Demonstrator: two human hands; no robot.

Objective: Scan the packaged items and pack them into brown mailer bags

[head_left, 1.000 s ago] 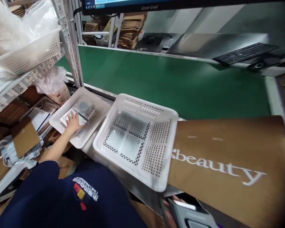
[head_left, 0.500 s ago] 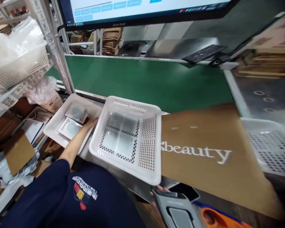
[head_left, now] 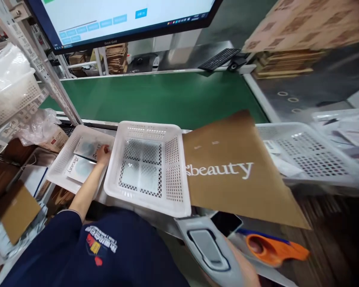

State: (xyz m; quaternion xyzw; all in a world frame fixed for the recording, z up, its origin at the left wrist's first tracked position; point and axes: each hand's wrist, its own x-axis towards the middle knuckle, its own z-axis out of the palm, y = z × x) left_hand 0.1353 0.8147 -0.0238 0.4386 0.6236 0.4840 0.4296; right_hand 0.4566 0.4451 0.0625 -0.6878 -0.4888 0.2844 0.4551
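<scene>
My left hand (head_left: 103, 154) reaches into a shallow white tray (head_left: 58, 169) at the left and rests on the edge of a flat printed packet (head_left: 88, 148); a second packet (head_left: 79, 168) lies beside it. Whether the fingers grip the packet cannot be told. My right hand (head_left: 242, 267) shows at the bottom edge, closed around a grey handheld scanner (head_left: 208, 249). An empty white perforated basket (head_left: 148, 169) stands between the hands. A brown cardboard sheet printed "beauty" (head_left: 236, 175) lies just right of it.
A green conveyor belt (head_left: 155, 97) runs behind the baskets, under a monitor (head_left: 122, 18) and keyboard (head_left: 219, 59). An orange tape dispenser (head_left: 272, 249) lies at the front right. Another white basket (head_left: 311, 157) holds papers at the right. Shelves with bins and bags stand at the left.
My view has swung right and up, bringing in the monitor, right basket and tape dispenser. My left hand slid from the lower packet toward the tray's right side. The scanner has risen into view.
</scene>
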